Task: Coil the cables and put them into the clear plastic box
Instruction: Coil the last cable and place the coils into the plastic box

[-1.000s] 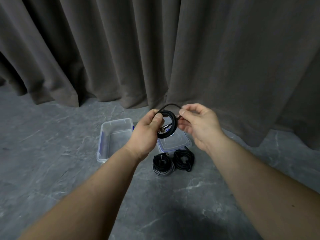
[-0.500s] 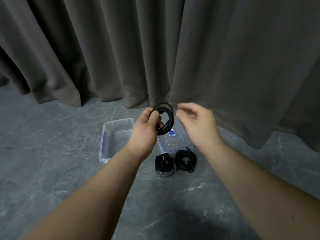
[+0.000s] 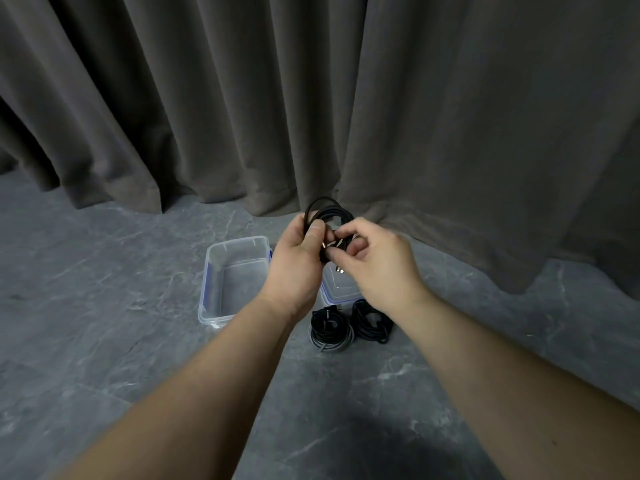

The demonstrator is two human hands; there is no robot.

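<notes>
- The left hand point(image 3: 294, 261) sits just left of frame centre. Its fingers and thumb are curled round the left side of a black cable coil point(image 3: 325, 213), which it holds upright above the floor.
- The right hand point(image 3: 374, 261) sits just right of centre, touching the same coil. Its thumb and fingertips pinch the loose cable end near the middle of the coil, where a small metal connector shows.
- The top arc of the held coil rises above both hands, in front of the curtain hem.
- The clear plastic box point(image 3: 239, 275), with blue clips on its edges, stands open on the floor at centre left, partly behind the left wrist. No cable lies in it.
- The box lid point(image 3: 341, 289) lies flat on the floor just right of the box, largely hidden behind the hands.
- Two coiled cables lie on the floor below the lid, side by side and touching: a black-and-grey coil point(image 3: 329, 329) on the left and an all-black coil point(image 3: 372, 322) on the right.
- A grey curtain point(image 3: 311, 98) fills the upper half of the frame.
- The grey marbled floor point(image 3: 104, 306) fills the lower half.
</notes>
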